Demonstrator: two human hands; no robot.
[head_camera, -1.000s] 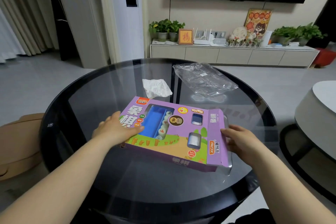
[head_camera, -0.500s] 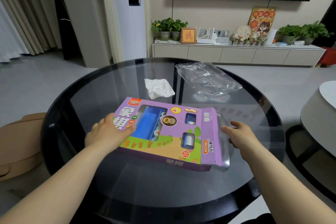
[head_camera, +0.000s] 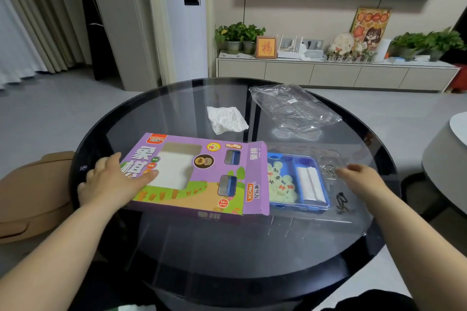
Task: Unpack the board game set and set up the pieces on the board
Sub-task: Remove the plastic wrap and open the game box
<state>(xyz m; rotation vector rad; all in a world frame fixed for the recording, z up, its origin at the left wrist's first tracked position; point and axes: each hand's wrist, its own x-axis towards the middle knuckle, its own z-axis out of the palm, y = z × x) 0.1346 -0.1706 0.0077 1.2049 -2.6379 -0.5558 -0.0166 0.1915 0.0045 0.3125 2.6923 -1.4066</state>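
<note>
My left hand (head_camera: 113, 182) lay flat on the left end of the purple game box (head_camera: 202, 171). Its fingers were straight and spread, and the thumb reached over the edge of the cut-out window, pressing the box to the round glass counter (head_camera: 227, 247). The box's end flap (head_camera: 255, 179) stood open on the side toward my right hand (head_camera: 358, 179).

Out of that open end, between the two hands, stuck a clear tray (head_camera: 326, 212). In it sat a blue case (head_camera: 298, 159), holding pale round pieces (head_camera: 279, 184) with red and dark characters on the side nearer my left hand. A folded white sheet (head_camera: 309, 183) lay in the compartment nearer my right. Two small dark wire shapes (head_camera: 328, 170) were set in the tray just beside my right fingertips.

My right hand rested on the tray's outer end with its fingers reaching toward the case. From this angle I could not tell whether the thumb was tucked under the rim to pinch it or whether the hand only lay on top.

Beyond both hands, at the far side of the counter, were a crumpled tissue (head_camera: 226, 120) and an empty clear plastic bag (head_camera: 293, 108), apart from each other and from the box.
</note>
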